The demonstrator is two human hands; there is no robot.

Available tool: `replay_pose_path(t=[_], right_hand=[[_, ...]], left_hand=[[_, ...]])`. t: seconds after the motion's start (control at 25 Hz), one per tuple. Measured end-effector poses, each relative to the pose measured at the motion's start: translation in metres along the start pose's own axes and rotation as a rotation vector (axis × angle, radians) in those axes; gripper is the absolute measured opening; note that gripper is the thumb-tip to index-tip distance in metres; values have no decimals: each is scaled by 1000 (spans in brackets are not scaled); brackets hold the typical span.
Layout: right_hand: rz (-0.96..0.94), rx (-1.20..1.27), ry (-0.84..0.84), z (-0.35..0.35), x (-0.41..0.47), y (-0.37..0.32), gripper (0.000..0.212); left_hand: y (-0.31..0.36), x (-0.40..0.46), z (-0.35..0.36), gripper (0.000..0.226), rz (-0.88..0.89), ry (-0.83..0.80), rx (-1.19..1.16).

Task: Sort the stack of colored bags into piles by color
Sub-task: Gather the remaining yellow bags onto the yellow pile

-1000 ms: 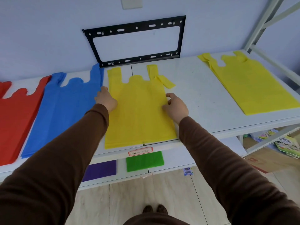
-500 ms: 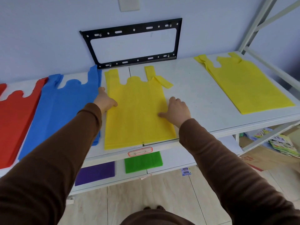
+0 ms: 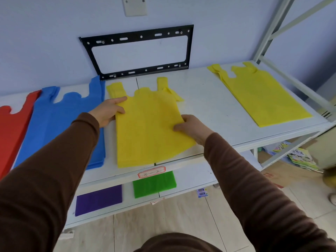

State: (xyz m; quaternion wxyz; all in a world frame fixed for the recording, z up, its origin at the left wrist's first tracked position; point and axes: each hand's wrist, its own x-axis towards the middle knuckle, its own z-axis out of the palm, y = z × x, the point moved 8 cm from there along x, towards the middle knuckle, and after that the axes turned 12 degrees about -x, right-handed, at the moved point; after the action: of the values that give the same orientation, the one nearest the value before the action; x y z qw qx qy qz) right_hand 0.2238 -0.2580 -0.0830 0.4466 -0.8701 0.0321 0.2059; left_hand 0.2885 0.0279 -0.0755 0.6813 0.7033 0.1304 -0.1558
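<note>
Sorting judged well advanced: red pile (image 3: 11,128), blue pile (image 3: 60,124) and far-right yellow pile (image 3: 261,95) are laid out on the surface (image 3: 205,106), while the middle yellow bag (image 3: 149,131) is pinched at its right edge by the right hand (image 3: 192,128) and pressed flat by the spread left hand (image 3: 109,111), apparently not yet joined to its pile.

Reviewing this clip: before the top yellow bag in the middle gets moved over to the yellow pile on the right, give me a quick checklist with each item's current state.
1. Right hand has a grip on the middle yellow bag: ok, fingers curl round its right edge.
2. Left hand steadies the bag's left edge: ok, resting flat.
3. Only one bag is being picked up: cannot tell, the layers are not distinguishable.
4. Yellow pile on the right is clear to receive: ok, nothing on top.
5. Shelf between the two is free: ok.
6. Blue pile undisturbed: ok, lying flat beside the left hand.
</note>
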Motion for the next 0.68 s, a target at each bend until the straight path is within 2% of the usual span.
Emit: replay_pose_path(t=[0.04,0.12,0.24,0.44,0.56,0.68], right_hand=[[-16,176,-20,-10,-4,-6,32],[-102,324,16,-51,-10,-25,36],[-214,294,117,-143,-25,-52,56],[-354,233,270,-314,-31,-65,53],[-441,276,384,-416,-37,-36,58],[-381,247,369,-476,-28,33,59]], left_hand=[[9,-1,8,58,9,-16,-3],[39,2,25,55,61,-23,-9],[101,15,73,55,139,-51,-48],[223,39,211,51,324,-215,-188],[278,51,294,69,477,-225,-282],[266,70,376,74,494,-206,-286]])
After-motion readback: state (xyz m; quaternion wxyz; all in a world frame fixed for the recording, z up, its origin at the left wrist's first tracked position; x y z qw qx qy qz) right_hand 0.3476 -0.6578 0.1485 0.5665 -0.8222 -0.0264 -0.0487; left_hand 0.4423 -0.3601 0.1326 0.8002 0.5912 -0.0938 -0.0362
